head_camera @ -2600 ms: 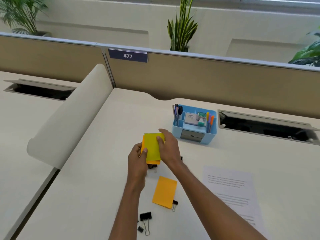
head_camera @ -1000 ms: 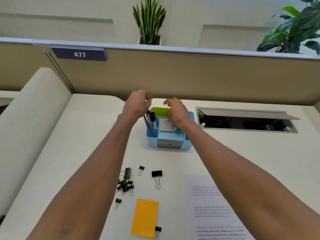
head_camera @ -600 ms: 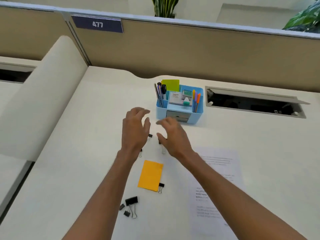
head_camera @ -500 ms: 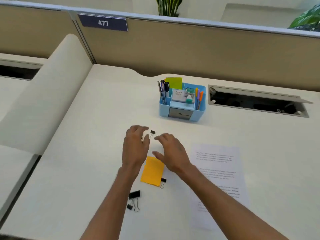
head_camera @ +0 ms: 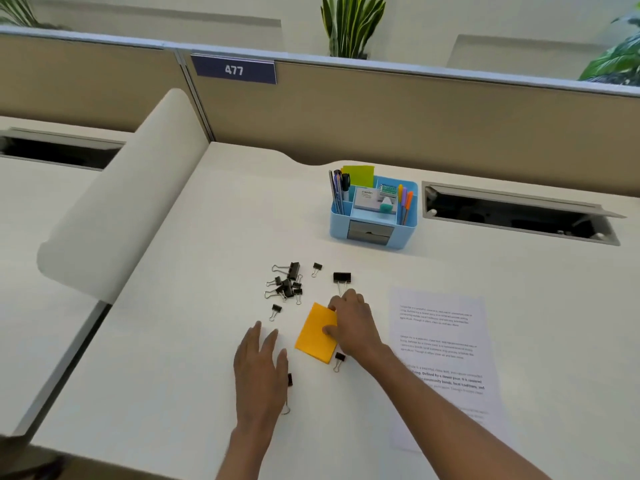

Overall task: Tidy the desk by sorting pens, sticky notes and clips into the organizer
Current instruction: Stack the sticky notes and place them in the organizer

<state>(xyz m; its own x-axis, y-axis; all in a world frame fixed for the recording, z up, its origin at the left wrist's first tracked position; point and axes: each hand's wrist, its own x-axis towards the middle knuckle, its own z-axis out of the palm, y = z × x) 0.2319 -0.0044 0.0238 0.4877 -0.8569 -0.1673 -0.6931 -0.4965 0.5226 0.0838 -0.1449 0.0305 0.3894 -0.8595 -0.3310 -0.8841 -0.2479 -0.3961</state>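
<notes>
An orange sticky-note pad (head_camera: 316,336) lies flat on the white desk. My right hand (head_camera: 351,325) pinches its right edge, thumb on top and fingers curled at the far corner. My left hand (head_camera: 259,367) hovers open and flat just left of the pad, partly covering a black binder clip (head_camera: 289,380). Several black clips (head_camera: 287,284) lie heaped beyond it, with a larger clip (head_camera: 341,277) and single clips (head_camera: 339,360) nearby. The blue organizer (head_camera: 337,230) stands farther back, holding pens (head_camera: 337,188), coloured pens (head_camera: 404,202) and green sticky notes (head_camera: 358,175).
A printed sheet (head_camera: 440,341) lies right of my right arm. An open cable hatch (head_camera: 519,216) is sunk into the desk right of the organizer. A rounded white divider (head_camera: 104,220) borders the desk on the left, and a tan partition (head_camera: 415,116) stands behind.
Both hands left the organizer, where the green notes now stand, and came back toward me. My right hand has closed on the orange pad; my left has settled beside it.
</notes>
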